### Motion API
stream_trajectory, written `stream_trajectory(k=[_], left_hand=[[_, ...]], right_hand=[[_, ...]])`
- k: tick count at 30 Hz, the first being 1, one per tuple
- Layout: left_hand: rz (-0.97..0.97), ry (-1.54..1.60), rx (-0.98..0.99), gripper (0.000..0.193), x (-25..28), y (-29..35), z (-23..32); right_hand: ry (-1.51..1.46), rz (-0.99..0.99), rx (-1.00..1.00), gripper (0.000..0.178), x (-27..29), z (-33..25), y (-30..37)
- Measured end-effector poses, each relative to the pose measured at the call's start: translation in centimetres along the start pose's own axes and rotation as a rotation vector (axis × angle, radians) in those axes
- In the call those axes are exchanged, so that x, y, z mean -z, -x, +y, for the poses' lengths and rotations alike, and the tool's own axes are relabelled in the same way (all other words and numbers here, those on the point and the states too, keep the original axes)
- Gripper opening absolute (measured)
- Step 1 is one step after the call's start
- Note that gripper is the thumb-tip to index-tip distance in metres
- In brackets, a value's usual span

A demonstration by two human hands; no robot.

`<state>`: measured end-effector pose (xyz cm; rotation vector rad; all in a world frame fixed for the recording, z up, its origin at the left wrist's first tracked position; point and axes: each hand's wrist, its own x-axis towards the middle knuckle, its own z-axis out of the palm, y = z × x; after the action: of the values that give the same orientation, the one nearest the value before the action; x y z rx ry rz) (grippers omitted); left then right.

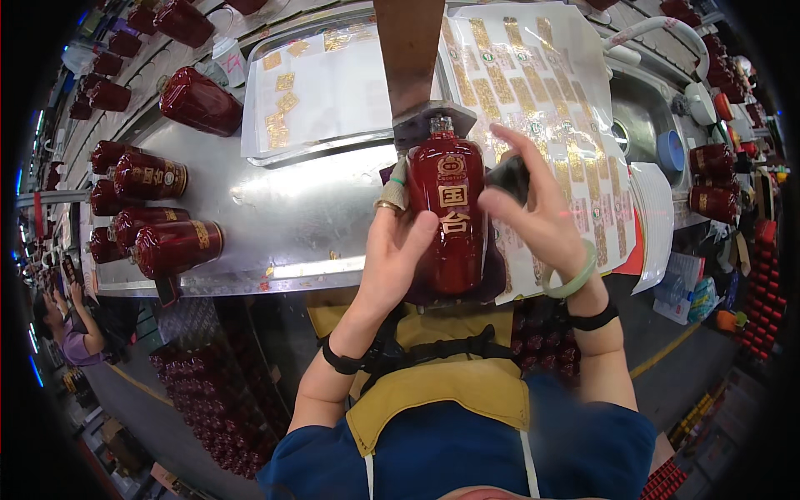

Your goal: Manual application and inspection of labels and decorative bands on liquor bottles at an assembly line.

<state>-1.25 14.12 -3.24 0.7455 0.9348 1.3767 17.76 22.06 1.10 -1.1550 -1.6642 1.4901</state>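
A glossy dark red bottle (450,242) with gold lettering lies on a dark cloth (493,271), its neck against a metal-and-wood stand. My left hand (392,250) grips its left side, thumb over the front; fabric covers and a green band sit on the fingers. To the right, my right hand (542,200) holds a dark grey flat piece (510,178) between thumb and fingers, close beside the bottle. The piece's exact kind I cannot make out. A pale green bangle (575,271) circles my right wrist.
A brown upright post (410,50) rises behind the bottle. Left of it, a white-lined tray (321,96) bears gold decals. Decal sheets (533,92) spread to the right, near a sink (646,108). Several red bottles (179,250) stand at the left of the metal table (275,217).
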Motion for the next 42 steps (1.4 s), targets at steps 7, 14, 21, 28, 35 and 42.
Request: stream_trajectory(k=[7,14,21,28,35,42], left_hand=[[-0.035,-0.009,0.015,0.086,0.3,0.1,0.9],[0.091,-0.031,-0.019,0.084,1.2,0.3,0.9],[0.166,-0.088,-0.017,0.086,1.8,0.7,1.5],[0.141,-0.097,0.008,0.085,2.2,0.4,1.0],[0.109,-0.169,0.037,0.069,0.4,-1.8,1.9],[0.155,-0.048,0.017,0.037,-1.1,-4.5,0.8]], right_hand=[[0.905,-0.075,1.094,0.030,0.4,-2.2,-2.6],[0.766,-0.368,0.964,0.032,-1.4,-2.5,-2.8],[0.871,-0.049,1.260,0.023,1.1,-0.5,-5.0],[0.633,-0.156,0.952,0.024,0.2,-0.1,-2.7],[-0.014,0.227,0.284,0.027,1.0,-0.4,-4.7],[-0.195,0.118,-0.020,0.039,-2.8,2.1,-3.0]])
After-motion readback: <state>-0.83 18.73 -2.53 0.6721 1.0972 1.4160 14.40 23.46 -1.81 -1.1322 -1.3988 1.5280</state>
